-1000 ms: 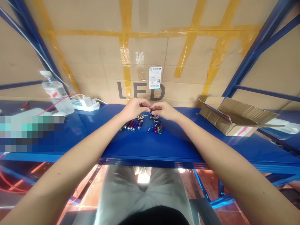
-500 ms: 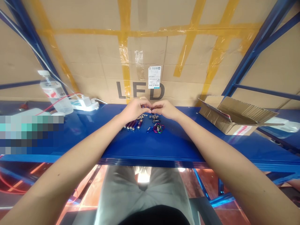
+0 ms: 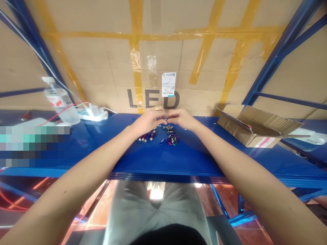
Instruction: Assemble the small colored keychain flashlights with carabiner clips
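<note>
1. The person's left hand (image 3: 148, 119) and right hand (image 3: 182, 119) meet fingertip to fingertip, both pinched on a small shiny piece (image 3: 165, 119); most of it is hidden, so its exact form cannot be told.
2. That piece is held above the blue tabletop (image 3: 163, 160), toward its far edge, with the LED-printed carton (image 3: 112, 71) at 12 o'clock.
3. Over the last second the left hand has turned flatter and lower, bringing its ring (image 3: 156, 108) into clear view. The right hand has barely shifted, and the fingertips have stayed together. This suggests close handling of one piece, with neither hand reaching for another.
4. The left hand now covers more of the slim metallic tubes (image 3: 146, 136), which lie side by side between 7 and 8 o'clock from the piece.
5. Small silver fittings (image 3: 167, 128) lie at 6 o'clock, just below the fingertips. Beyond them, nearer the person, the coloured carabiners (image 3: 172, 139) lie in the same place as before.
6. An open cardboard box (image 3: 240, 130) stands at 3 o'clock, well apart; a plastic bottle (image 3: 62, 103) stands near 9 o'clock.
</note>
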`<action>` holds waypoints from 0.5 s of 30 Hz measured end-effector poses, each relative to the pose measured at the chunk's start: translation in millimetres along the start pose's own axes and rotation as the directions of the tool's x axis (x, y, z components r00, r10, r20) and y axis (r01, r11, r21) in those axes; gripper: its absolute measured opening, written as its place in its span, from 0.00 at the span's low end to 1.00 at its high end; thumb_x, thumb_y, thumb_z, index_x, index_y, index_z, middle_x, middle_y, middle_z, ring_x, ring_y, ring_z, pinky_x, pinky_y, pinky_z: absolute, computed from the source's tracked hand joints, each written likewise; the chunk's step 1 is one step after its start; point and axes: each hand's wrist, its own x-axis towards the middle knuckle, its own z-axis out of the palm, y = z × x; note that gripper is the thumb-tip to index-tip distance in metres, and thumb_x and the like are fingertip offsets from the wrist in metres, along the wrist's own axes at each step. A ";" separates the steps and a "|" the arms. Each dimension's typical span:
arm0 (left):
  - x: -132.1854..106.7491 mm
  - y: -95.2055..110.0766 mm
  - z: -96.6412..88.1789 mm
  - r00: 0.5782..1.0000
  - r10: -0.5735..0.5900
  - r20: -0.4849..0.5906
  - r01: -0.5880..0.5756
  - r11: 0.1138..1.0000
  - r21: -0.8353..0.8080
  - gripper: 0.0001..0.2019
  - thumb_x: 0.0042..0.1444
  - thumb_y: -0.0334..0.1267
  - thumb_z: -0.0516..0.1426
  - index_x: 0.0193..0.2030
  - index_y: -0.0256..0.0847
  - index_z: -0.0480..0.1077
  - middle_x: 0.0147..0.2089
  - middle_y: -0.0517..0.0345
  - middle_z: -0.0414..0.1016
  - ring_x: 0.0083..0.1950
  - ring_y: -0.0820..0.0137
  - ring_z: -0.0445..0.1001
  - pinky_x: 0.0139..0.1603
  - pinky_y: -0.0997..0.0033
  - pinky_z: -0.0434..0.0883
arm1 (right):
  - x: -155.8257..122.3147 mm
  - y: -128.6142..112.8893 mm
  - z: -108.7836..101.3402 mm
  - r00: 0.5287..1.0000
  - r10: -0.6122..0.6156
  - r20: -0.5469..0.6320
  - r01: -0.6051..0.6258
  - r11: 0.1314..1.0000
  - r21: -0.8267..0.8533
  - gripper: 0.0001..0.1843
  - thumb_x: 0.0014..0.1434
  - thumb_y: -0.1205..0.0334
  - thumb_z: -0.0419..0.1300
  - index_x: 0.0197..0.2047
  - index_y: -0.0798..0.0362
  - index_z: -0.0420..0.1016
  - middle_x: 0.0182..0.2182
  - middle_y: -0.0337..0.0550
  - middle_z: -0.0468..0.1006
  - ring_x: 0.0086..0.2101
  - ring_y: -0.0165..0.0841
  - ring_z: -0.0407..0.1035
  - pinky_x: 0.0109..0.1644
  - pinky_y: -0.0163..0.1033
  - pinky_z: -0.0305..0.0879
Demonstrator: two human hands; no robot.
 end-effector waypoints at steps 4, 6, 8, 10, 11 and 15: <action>-0.7 -3.0 -0.6 1.000 0.021 0.016 -0.021 1.000 0.016 0.05 0.62 0.39 0.61 0.41 0.42 0.76 0.41 0.53 0.76 0.43 0.65 0.74 0.47 0.63 0.71 | 1.9 2.3 -0.6 0.999 -0.039 0.005 0.039 0.999 -0.010 0.08 0.48 0.60 0.69 0.31 0.54 0.83 0.32 0.41 0.79 0.35 0.34 0.71 0.43 0.42 0.67; -0.7 -3.7 -2.0 0.999 0.033 0.018 -0.034 0.999 0.020 0.05 0.62 0.39 0.61 0.42 0.42 0.76 0.41 0.53 0.75 0.44 0.65 0.74 0.47 0.62 0.71 | 2.4 2.9 -1.1 0.998 -0.060 -0.003 0.060 0.998 -0.012 0.07 0.47 0.60 0.69 0.31 0.54 0.83 0.32 0.41 0.78 0.36 0.35 0.71 0.44 0.42 0.67; -0.6 -3.9 -3.8 0.999 0.032 0.021 -0.032 0.999 0.032 0.05 0.62 0.39 0.61 0.43 0.42 0.75 0.42 0.53 0.75 0.44 0.65 0.74 0.47 0.61 0.71 | 2.4 2.9 -1.6 0.998 -0.063 -0.016 0.063 0.998 -0.010 0.07 0.47 0.60 0.69 0.31 0.53 0.83 0.33 0.41 0.79 0.36 0.35 0.71 0.45 0.43 0.68; -0.5 -4.0 -5.5 0.999 0.027 0.028 -0.028 0.998 0.055 0.05 0.63 0.39 0.60 0.43 0.43 0.74 0.42 0.53 0.75 0.45 0.64 0.73 0.48 0.61 0.71 | 2.1 2.4 -2.0 0.998 -0.050 -0.033 0.049 0.999 -0.012 0.07 0.47 0.60 0.69 0.32 0.53 0.83 0.34 0.41 0.79 0.37 0.35 0.72 0.46 0.44 0.68; -0.6 -4.0 -6.1 0.999 0.028 0.033 -0.030 0.997 0.067 0.04 0.63 0.39 0.60 0.42 0.43 0.74 0.43 0.53 0.75 0.45 0.64 0.73 0.49 0.60 0.71 | 1.9 2.1 -2.2 0.998 -0.041 -0.043 0.040 0.999 -0.017 0.08 0.47 0.60 0.69 0.32 0.53 0.83 0.34 0.41 0.79 0.37 0.35 0.72 0.46 0.44 0.68; -1.5 -3.8 -6.4 0.998 0.056 0.037 -0.059 0.993 0.098 0.05 0.65 0.37 0.57 0.44 0.43 0.75 0.44 0.52 0.74 0.46 0.64 0.73 0.49 0.61 0.71 | 1.3 1.2 -2.1 0.997 -0.017 -0.073 0.016 1.000 -0.010 0.09 0.45 0.60 0.70 0.32 0.53 0.83 0.34 0.41 0.81 0.37 0.36 0.72 0.46 0.44 0.69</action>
